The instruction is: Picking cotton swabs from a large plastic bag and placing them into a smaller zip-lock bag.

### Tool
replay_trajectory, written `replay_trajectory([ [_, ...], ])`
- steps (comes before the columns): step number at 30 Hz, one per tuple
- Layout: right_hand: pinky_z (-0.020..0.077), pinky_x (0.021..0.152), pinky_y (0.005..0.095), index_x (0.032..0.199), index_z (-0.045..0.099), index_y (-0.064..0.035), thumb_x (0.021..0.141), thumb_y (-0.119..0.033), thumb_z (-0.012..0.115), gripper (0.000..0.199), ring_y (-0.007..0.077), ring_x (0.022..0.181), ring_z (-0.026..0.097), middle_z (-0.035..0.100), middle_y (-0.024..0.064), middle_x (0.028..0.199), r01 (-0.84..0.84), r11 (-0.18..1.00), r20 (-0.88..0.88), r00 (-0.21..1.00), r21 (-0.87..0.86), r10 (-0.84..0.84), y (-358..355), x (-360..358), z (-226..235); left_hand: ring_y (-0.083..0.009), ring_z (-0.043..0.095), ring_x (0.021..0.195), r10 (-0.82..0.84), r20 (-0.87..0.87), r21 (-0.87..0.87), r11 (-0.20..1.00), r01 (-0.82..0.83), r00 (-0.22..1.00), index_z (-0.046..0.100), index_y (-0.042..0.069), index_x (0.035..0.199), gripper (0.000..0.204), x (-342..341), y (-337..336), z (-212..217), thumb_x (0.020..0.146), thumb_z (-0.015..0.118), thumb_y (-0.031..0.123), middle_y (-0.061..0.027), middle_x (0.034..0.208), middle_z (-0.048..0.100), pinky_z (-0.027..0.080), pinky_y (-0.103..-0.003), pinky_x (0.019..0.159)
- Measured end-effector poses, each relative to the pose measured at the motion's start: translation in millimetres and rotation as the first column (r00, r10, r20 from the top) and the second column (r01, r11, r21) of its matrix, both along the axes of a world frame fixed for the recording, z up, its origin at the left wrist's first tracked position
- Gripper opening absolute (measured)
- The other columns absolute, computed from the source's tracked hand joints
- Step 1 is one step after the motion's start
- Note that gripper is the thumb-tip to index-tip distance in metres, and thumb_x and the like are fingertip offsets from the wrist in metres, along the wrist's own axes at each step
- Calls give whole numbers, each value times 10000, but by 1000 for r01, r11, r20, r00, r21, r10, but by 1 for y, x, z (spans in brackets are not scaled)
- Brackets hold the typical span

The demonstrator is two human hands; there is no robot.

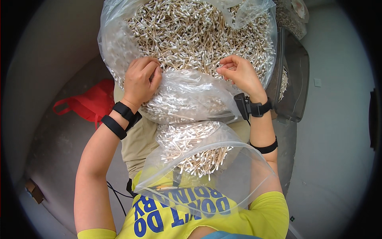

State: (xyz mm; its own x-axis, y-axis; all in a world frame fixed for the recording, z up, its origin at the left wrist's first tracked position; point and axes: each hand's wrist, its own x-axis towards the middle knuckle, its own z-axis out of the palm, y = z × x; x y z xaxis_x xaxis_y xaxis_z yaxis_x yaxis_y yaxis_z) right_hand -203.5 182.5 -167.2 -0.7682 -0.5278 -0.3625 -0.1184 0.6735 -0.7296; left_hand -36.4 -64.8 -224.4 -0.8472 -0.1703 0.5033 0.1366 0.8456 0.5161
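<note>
A large clear plastic bag (106, 34) full of cotton swabs (187, 34) with white tips and pale sticks lies in front of me. My left hand (141, 79) rests at its near left rim, fingers curled down and their tips hidden among the swabs and plastic. Above the swabs, to the right, my right hand (240, 73) has thumb and fingers bent together in a pinch; anything between them is too small to make out. Closer to my body, a smaller clear zip bag (254, 163) gapes toward me in my lap, partly filled with cotton swabs (203, 159).
A dark transparent plastic bin (296, 75) with some swabs inside stands right of the large bag. Another bag of swabs (290, 18) sits at the far right. On the floor at left are a red bag (89, 101), a black cable (117, 195) and a small brown box (34, 191).
</note>
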Motion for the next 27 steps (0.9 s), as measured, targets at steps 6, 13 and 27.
replay_trajectory([
  [6,526,537,240,923,634,12,910,-104,675,124,113,655,670,695,80,812,140,951,141,985,-275,-105,-12,-6,-29,-290,622,829,-7,-7,-2,1000,7,1000,623,28,824,38,-2,1,1,808,626,63,-76,888,645,491,-394,805],
  [13,532,667,393,905,682,1,819,-182,749,213,320,692,671,703,140,830,87,993,-487,873,77,-39,-8,-39,-22,-283,625,831,-2,-8,-2,1000,2,1000,626,31,825,35,-1,0,-1,807,627,61,-74,880,643,490,-392,806],
  [27,488,545,272,874,694,20,828,-103,751,144,120,568,617,673,61,701,63,997,-165,984,-35,-68,0,-58,-34,-286,622,838,6,-2,22,1000,-6,1000,627,35,800,36,0,1,-1,822,615,61,-73,890,646,485,-392,805],
])
